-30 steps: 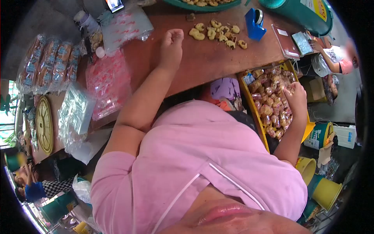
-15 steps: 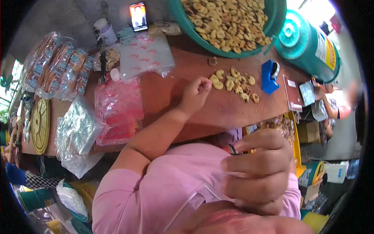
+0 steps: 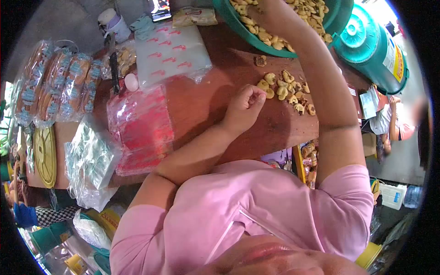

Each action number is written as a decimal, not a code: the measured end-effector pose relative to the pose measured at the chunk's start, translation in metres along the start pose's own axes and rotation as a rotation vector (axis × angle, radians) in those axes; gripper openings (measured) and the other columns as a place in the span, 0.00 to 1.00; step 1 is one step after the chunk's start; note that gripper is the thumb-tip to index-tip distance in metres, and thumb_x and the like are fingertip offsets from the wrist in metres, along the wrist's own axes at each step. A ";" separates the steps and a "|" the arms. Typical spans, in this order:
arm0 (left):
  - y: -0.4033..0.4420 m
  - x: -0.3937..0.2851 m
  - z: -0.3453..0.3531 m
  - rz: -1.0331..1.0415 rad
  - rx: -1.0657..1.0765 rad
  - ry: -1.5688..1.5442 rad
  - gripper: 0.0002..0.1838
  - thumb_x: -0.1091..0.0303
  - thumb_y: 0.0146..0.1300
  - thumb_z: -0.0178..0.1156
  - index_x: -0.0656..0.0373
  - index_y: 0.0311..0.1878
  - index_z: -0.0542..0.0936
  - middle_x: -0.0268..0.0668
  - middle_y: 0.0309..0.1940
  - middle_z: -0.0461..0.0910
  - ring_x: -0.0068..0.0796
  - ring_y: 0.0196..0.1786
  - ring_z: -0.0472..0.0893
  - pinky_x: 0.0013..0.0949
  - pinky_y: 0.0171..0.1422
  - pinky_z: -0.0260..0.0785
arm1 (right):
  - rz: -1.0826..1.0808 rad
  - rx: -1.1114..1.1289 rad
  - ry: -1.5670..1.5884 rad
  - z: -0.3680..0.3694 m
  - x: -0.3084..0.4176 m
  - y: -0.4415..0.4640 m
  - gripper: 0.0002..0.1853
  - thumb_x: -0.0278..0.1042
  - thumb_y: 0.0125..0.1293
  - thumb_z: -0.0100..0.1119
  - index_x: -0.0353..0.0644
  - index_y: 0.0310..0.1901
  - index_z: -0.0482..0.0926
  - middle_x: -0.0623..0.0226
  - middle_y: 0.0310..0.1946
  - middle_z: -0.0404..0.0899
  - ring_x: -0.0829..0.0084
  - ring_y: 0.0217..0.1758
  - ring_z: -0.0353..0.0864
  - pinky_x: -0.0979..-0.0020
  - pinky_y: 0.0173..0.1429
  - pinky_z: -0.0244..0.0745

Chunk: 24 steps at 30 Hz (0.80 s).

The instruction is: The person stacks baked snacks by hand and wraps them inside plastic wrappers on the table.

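Observation:
My left hand rests on the brown table with its fingers curled closed; anything inside them is hidden. Beside its fingertips lies a loose group of small, curled yellow-brown snack pieces, some ring-shaped. My right hand reaches into a green basin heaped with more of these pieces. Its fingers are mostly hidden at the top of the view, so their grip does not show. One darker piece lies alone below the basin.
Clear plastic bags with red print and a red plastic stack lie left of my left hand. Wrapped snack packs stand farther left. A lidded green drum stands at the right; a person sits beyond it.
My right hand has moved from close in front of my chest up into the basin. My left hand stays curled beside the loose pieces. The view has shifted slightly.

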<state>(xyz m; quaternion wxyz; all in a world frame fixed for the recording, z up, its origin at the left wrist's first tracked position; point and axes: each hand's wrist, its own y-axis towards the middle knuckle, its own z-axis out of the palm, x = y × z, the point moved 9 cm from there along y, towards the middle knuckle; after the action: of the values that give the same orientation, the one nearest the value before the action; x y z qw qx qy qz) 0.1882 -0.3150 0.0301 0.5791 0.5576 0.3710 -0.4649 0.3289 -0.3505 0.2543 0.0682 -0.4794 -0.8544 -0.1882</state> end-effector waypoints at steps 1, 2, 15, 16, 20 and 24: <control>0.001 0.004 0.000 0.006 0.010 -0.031 0.08 0.65 0.73 0.63 0.60 0.46 0.81 0.35 0.37 0.79 0.25 0.39 0.78 0.31 0.45 0.72 | -0.020 0.013 -0.004 0.006 -0.008 0.022 0.28 0.33 0.68 0.58 0.33 0.68 0.70 0.37 0.54 0.80 0.41 0.59 0.81 0.51 0.62 0.75; 0.003 0.001 -0.002 0.051 0.015 0.007 0.08 0.65 0.74 0.63 0.61 0.46 0.81 0.36 0.37 0.79 0.25 0.39 0.78 0.31 0.45 0.72 | -0.170 -0.066 -0.054 0.019 -0.019 0.046 0.27 0.34 0.67 0.55 0.34 0.67 0.70 0.36 0.52 0.81 0.40 0.58 0.81 0.49 0.62 0.75; 0.006 0.003 -0.004 0.052 0.017 0.104 0.10 0.64 0.73 0.63 0.62 0.46 0.80 0.38 0.39 0.80 0.26 0.39 0.79 0.31 0.45 0.73 | -0.043 0.041 -0.414 0.051 -0.024 0.061 0.29 0.44 0.67 0.50 0.40 0.67 0.75 0.43 0.56 0.83 0.46 0.61 0.82 0.49 0.65 0.76; 0.006 0.005 -0.003 0.057 0.016 0.120 0.10 0.64 0.73 0.63 0.62 0.45 0.80 0.38 0.39 0.80 0.26 0.39 0.79 0.31 0.45 0.73 | -0.064 0.038 -0.433 0.054 -0.027 0.059 0.29 0.44 0.66 0.50 0.40 0.67 0.74 0.42 0.56 0.83 0.45 0.61 0.82 0.48 0.65 0.76; 0.006 0.009 0.000 0.031 0.034 0.062 0.09 0.65 0.73 0.64 0.62 0.45 0.80 0.37 0.38 0.81 0.26 0.39 0.79 0.31 0.45 0.74 | -0.100 0.047 -0.460 0.057 -0.033 0.053 0.29 0.44 0.66 0.50 0.38 0.66 0.74 0.42 0.57 0.81 0.41 0.60 0.80 0.47 0.66 0.74; 0.006 0.004 -0.001 0.039 0.019 0.099 0.09 0.66 0.73 0.64 0.62 0.44 0.80 0.37 0.37 0.81 0.25 0.39 0.80 0.31 0.45 0.74 | -0.132 0.086 -0.315 0.052 -0.025 0.045 0.28 0.45 0.66 0.51 0.39 0.63 0.77 0.43 0.59 0.80 0.40 0.60 0.80 0.46 0.66 0.74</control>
<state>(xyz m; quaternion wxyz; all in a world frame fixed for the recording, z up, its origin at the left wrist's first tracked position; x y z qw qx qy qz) 0.1948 -0.3149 0.0282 0.5638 0.5923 0.3838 -0.4289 0.3830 -0.3292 0.2107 -0.0584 -0.4425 -0.8914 -0.0783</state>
